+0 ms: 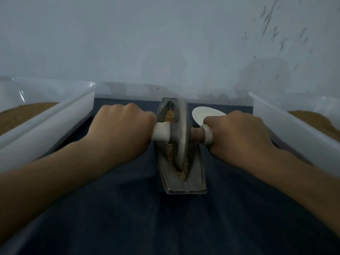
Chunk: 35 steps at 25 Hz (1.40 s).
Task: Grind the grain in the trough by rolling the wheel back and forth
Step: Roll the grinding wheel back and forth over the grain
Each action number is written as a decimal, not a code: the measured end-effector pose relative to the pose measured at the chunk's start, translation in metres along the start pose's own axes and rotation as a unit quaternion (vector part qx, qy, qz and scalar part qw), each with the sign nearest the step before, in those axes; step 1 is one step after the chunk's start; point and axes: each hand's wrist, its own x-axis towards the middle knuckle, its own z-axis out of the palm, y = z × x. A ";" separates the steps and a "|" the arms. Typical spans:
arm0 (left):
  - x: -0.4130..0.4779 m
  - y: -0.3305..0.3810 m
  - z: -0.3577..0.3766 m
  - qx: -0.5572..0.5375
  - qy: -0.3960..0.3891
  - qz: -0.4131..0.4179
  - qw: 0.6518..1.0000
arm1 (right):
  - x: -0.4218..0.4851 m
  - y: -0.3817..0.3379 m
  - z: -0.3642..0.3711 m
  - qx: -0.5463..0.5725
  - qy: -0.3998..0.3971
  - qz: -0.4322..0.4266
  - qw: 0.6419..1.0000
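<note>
A grey metal boat-shaped trough (184, 186) lies lengthwise on a dark blue cloth (128, 218). Tan grain (170, 153) fills its groove. A grey metal wheel (179, 126) stands upright in the groove, toward the trough's far half. An axle with white handle ends runs through the wheel. My left hand (121, 127) grips the left handle (161, 133). My right hand (237, 133) grips the right handle (207, 134), with a brown stretch of axle (197, 134) showing beside the wheel.
Two white plastic tubs flank the cloth, the left tub (55, 115) and the right tub (287, 122), each holding brown ground material. A white spoon-like scoop (204, 113) lies behind my right hand. A pale wall (165, 43) rises just beyond the trough.
</note>
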 end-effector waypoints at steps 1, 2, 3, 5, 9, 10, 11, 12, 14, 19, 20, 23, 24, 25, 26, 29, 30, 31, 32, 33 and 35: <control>0.005 0.003 0.006 0.019 -0.024 -0.013 0.999 | 0.005 -0.003 0.007 -0.002 -0.025 0.015 1.000; 0.019 0.007 0.012 0.041 -0.052 -0.029 0.997 | 0.021 -0.006 0.015 -0.006 -0.066 0.034 0.997; 0.036 0.009 0.015 0.033 -0.081 -0.054 0.995 | 0.040 -0.010 0.018 0.009 -0.124 0.064 0.990; 0.065 0.006 0.021 -0.006 -0.135 -0.090 0.987 | 0.069 -0.011 0.025 0.041 -0.205 0.091 0.974; 0.033 0.004 0.012 -0.001 -0.080 -0.041 0.996 | 0.042 -0.002 0.011 0.021 -0.151 0.023 0.988; 0.012 0.006 0.007 0.007 -0.035 -0.017 0.999 | 0.022 0.000 0.003 0.000 -0.080 -0.005 0.997; -0.005 0.005 0.001 0.006 0.020 0.007 1.000 | 0.004 0.000 -0.005 0.001 -0.009 -0.021 1.000; -0.011 0.000 0.000 -0.011 0.052 0.012 0.999 | -0.002 0.003 -0.008 0.012 0.038 -0.034 0.999; -0.004 -0.002 0.008 -0.019 0.037 -0.008 0.999 | 0.006 0.003 0.001 0.005 0.014 -0.026 1.000; 0.065 0.006 0.037 -0.026 -0.113 -0.131 0.984 | 0.083 -0.012 0.033 0.012 -0.171 0.084 0.982; 0.068 0.005 0.038 -0.032 -0.120 -0.135 0.983 | 0.086 -0.010 0.034 0.012 -0.190 0.082 0.978; 0.028 0.003 0.025 -0.008 -0.024 -0.066 0.998 | 0.046 0.000 0.020 0.013 -0.122 0.006 0.992; 0.010 0.005 0.017 -0.008 0.024 -0.026 0.999 | 0.023 0.000 0.013 0.007 -0.061 -0.013 0.998; 0.000 0.004 0.010 -0.017 0.060 -0.004 0.998 | 0.007 0.000 0.006 0.009 -0.010 -0.018 1.000; 0.002 0.001 0.008 -0.023 0.062 0.004 0.998 | 0.005 0.003 0.003 -0.005 0.007 -0.020 1.000; 0.024 0.007 0.021 0.038 -0.021 -0.039 0.998 | 0.029 -0.003 0.020 0.003 -0.080 0.016 0.997; 0.041 0.008 0.027 0.033 -0.050 -0.065 0.996 | 0.046 -0.006 0.028 0.023 -0.130 0.051 0.990; 0.057 0.007 0.030 0.029 -0.079 -0.085 0.993 | 0.062 -0.007 0.036 0.034 -0.157 0.077 0.984; 0.071 0.005 0.031 0.025 -0.103 -0.090 0.990 | 0.074 -0.007 0.041 0.039 -0.179 0.092 0.979; 0.080 0.004 0.031 0.021 -0.126 -0.084 0.988 | 0.081 -0.005 0.041 0.049 -0.203 0.101 0.973; 0.066 0.003 0.019 0.017 -0.123 -0.055 0.991 | 0.066 0.001 0.034 0.063 -0.213 0.071 0.972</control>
